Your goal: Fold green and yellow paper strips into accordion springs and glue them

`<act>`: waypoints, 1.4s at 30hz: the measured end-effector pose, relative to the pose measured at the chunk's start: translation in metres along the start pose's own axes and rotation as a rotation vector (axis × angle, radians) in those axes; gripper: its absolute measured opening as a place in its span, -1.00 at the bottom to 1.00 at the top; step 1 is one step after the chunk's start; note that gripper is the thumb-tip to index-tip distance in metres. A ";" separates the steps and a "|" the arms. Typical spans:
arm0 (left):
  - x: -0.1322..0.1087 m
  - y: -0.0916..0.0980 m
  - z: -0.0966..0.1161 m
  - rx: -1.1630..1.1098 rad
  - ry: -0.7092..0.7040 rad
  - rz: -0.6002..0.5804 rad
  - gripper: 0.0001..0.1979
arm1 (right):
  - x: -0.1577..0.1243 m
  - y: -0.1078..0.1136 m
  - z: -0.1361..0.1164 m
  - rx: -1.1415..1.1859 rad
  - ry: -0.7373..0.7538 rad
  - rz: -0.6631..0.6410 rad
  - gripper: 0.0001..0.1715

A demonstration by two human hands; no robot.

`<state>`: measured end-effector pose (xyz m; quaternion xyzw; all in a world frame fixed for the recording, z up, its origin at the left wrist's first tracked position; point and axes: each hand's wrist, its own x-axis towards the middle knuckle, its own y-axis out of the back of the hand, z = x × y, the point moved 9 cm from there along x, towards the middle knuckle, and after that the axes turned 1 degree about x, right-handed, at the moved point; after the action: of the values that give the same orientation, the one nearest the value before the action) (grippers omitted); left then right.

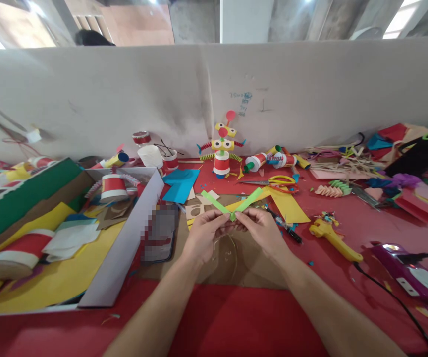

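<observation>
Both hands meet over a brown cardboard sheet [184, 253] on the red table. My left hand [206, 230] pinches the left side of a folded light green paper strip [249, 202], near its fold. On the other side of the fold, my right hand [260, 228] pinches the same strip. The two ends of the strip spread upward in a V. Beyond the hands lie yellow paper [290, 206], blue paper [182, 186] and yellow-handled scissors [283, 181]. A dark phone [160, 233], partly pixelated, is left of my left hand.
A white-walled box [125, 248] with paper and a red-and-white cup stands at left. A paper-cup figure [221, 161] stands near the back wall. A yellow glue gun [335, 240] and a purple power strip [412, 272] with cords lie at right.
</observation>
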<state>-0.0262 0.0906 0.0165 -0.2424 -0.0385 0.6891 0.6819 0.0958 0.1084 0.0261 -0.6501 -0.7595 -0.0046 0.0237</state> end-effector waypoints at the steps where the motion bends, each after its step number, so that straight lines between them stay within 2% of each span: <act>1: 0.000 0.000 0.000 0.004 0.002 -0.002 -0.84 | 0.000 0.000 0.000 0.005 -0.001 0.000 -0.69; 8: -0.001 -0.005 -0.003 0.008 -0.011 -0.059 -0.81 | -0.001 0.002 -0.002 0.018 -0.008 0.020 -0.65; 13: -0.001 0.001 -0.002 0.010 -0.036 0.027 -0.82 | -0.001 0.001 0.000 0.056 -0.018 0.012 -0.57; 16: -0.001 0.005 0.000 -0.004 -0.061 0.083 -0.85 | -0.003 -0.004 -0.002 0.060 -0.012 -0.033 -0.70; 19: -0.002 0.004 -0.002 -0.029 -0.049 0.095 -0.84 | -0.004 -0.005 -0.004 0.048 0.013 -0.019 -0.81; 24: -0.002 0.003 -0.006 -0.064 -0.048 0.120 -0.86 | -0.004 -0.002 0.000 0.042 0.010 0.023 -0.81; 27: -0.002 0.004 -0.008 -0.087 -0.019 0.107 -0.88 | -0.003 0.001 0.002 0.020 0.003 0.044 -0.78; 32: -0.002 -0.004 -0.009 -0.061 0.015 0.014 -0.85 | -0.002 0.003 0.009 0.059 -0.063 0.049 -0.75; 36: 0.000 -0.004 -0.009 -0.050 0.003 0.006 -0.83 | -0.003 0.001 0.011 0.061 -0.100 0.033 -0.75; 42: 0.002 0.001 -0.009 -0.025 0.008 0.008 -0.85 | -0.005 0.006 -0.003 0.021 0.028 0.090 -0.74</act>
<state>-0.0234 0.0898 0.0077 -0.2538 -0.0432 0.6903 0.6762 0.1022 0.1045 0.0293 -0.6832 -0.7291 -0.0046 0.0417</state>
